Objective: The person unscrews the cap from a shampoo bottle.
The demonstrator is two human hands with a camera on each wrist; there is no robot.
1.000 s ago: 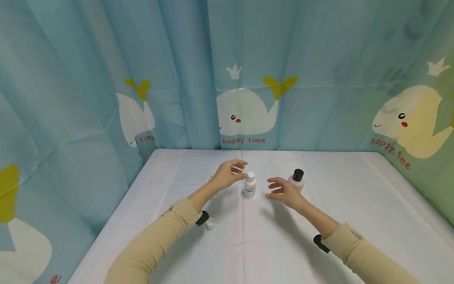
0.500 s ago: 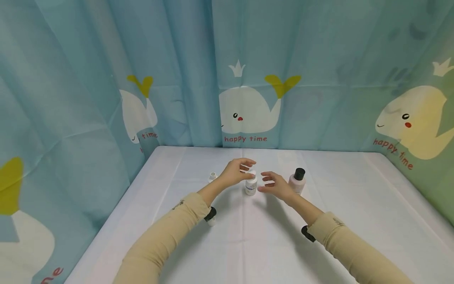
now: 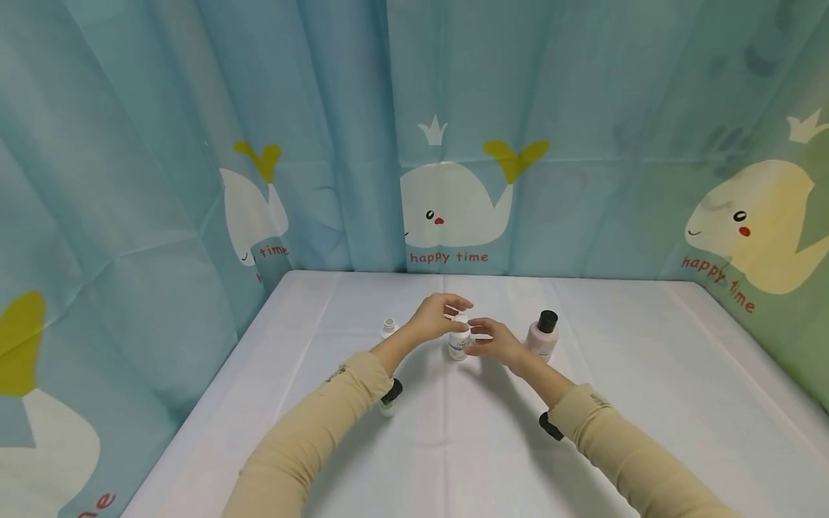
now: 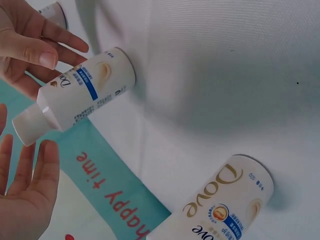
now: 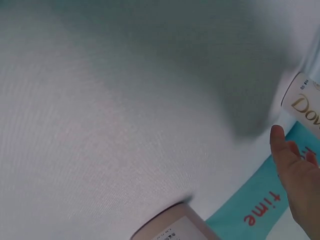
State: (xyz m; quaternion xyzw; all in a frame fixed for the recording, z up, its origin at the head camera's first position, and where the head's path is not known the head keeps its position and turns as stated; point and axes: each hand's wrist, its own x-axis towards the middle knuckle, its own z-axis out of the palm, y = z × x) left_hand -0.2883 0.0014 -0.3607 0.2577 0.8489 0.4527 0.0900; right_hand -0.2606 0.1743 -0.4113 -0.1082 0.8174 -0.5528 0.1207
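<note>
A small white Dove bottle (image 3: 458, 348) with a white cap (image 4: 31, 125) stands upright on the table between both hands. My left hand (image 3: 435, 319) is at the cap, and in the left wrist view its extended fingers (image 4: 22, 165) lie close beside it. Around the bottle's body reaches my right hand (image 3: 497, 341), thumb and fingers spread apart, some fingers passing behind it. The right wrist view shows the right hand (image 5: 300, 185) just beside the bottle's lower part (image 5: 304, 102). Neither hand has closed its fingers.
A second white Dove bottle (image 4: 225, 200), its neck (image 3: 388, 324) uncapped, stands left, partly behind the left forearm. A loose white cap (image 3: 387, 410) lies nearer me. On the right stands a pale pink bottle (image 3: 541, 342) with a black cap. A whale-print curtain (image 3: 350, 180) hangs beyond the table.
My left hand has moved right to the white bottle's cap. The right hand has moved left, from beside the pink bottle to the white bottle's body.
</note>
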